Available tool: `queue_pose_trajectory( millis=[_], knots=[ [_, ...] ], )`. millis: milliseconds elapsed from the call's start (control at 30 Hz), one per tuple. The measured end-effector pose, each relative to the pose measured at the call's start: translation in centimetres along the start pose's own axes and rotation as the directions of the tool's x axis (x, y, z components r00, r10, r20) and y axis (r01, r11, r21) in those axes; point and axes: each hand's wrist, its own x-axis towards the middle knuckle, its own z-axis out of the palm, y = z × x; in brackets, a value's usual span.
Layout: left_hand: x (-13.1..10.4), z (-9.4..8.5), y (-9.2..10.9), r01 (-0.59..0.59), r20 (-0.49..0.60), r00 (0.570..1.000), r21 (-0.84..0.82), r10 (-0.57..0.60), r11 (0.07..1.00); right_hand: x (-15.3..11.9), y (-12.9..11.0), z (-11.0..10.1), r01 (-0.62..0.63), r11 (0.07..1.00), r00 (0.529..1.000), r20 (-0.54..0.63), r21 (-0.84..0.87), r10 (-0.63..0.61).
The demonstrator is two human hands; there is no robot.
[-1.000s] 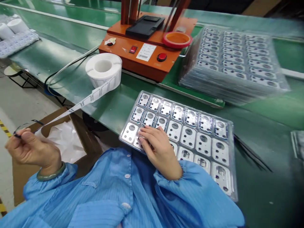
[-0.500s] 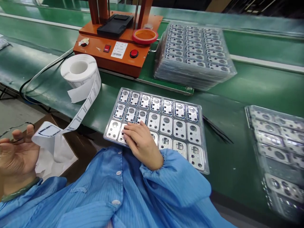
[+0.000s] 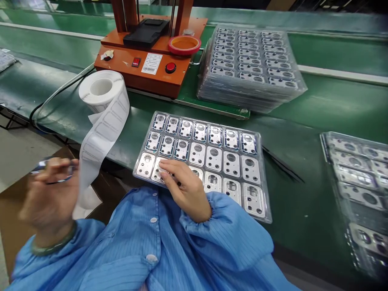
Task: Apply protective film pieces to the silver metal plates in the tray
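My left hand (image 3: 50, 196) is raised at the left, blurred, its fingers pinched on a thin dark-edged adhesive frame (image 3: 62, 178). Beside it a white label strip (image 3: 98, 139) hangs from the label roll (image 3: 101, 89) over the table edge. My right hand (image 3: 184, 186) lies over the lower rows of a clear tray (image 3: 264, 190) of silver plates, fingers closed together near a bottom-row plate (image 3: 157, 171); what is under the fingers is hidden. Blue frames surround the plates of the top row and three at the left of the second row.
An orange press (image 3: 139, 74) with a red tape roll (image 3: 184, 45) stands behind. Stacked trays (image 3: 251, 93) are at the back right, black tweezers (image 3: 283, 163) beside the tray, another tray (image 3: 360, 178) far right. A cardboard box (image 3: 15, 206) sits below left.
My left hand has moved right and closed its fingers around the thin frame, coming up beside the label strip. The strip has swung and hangs wider. My right hand has shifted slightly right.
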Motion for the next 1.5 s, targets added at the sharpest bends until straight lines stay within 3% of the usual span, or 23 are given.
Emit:
queue_pose_trajectory(
  millis=[67,167,233,333,667,967,1133,1267,1367,1433,1500],
  knots=[
    [-1.2,3.9,-2.4,0.114,0.178,0.979,-0.1,-0.095,0.988,-0.2,-0.8,0.0,-0.078,0.991,0.997,-0.018,0.112,0.081],
    [-2.4,8.1,-5.1,0.303,0.332,0.911,-0.134,-0.245,0.944,-0.7,-1.7,-0.2,-0.234,0.928,0.97,0.011,0.291,0.242],
    [-3.0,9.7,-6.0,0.397,0.4,0.857,-0.113,-0.325,0.911,-1.0,-2.1,-0.3,-0.323,0.853,0.94,0.038,0.411,0.338],
    [-3.6,11.2,-6.7,0.435,0.423,0.821,-0.027,-0.384,0.9,-1.3,-2.2,-0.6,-0.375,0.789,0.912,0.039,0.486,0.409],
    [-5.1,12.3,-8.7,0.361,0.461,0.804,0.12,-0.374,0.925,-1.1,-2.3,-1.6,-0.336,0.821,0.885,-0.144,0.461,0.442],
    [-5.4,12.4,-9.2,0.345,0.456,0.81,0.139,-0.369,0.928,-1.6,-1.7,-2.5,-0.366,0.817,0.856,-0.184,0.446,0.484],
    [-5.7,12.5,-9.7,0.346,0.481,0.793,0.15,-0.374,0.926,-1.7,-1.7,-2.5,-0.342,0.84,0.884,-0.159,0.422,0.44],
    [-5.5,12.6,-9.6,0.187,0.529,0.796,0.249,-0.295,0.95,-2.0,-1.5,-2.7,-0.34,0.866,0.882,-0.194,0.368,0.429],
    [-4.8,12.7,-9.2,-0.189,0.637,0.762,0.386,-0.113,0.903,-2.3,-1.2,-3.1,-0.336,0.886,0.867,-0.262,0.319,0.423],
    [-4.3,12.8,-8.8,-0.5,0.691,0.722,0.48,0.04,0.72,-2.4,-1.1,-3.5,-0.337,0.894,0.854,-0.303,0.297,0.422],
    [-4.0,13.0,-8.7,-0.695,0.726,0.669,0.535,0.158,0.481,-2.4,-0.9,-3.9,-0.342,0.892,0.84,-0.329,0.296,0.432]
  ],
)
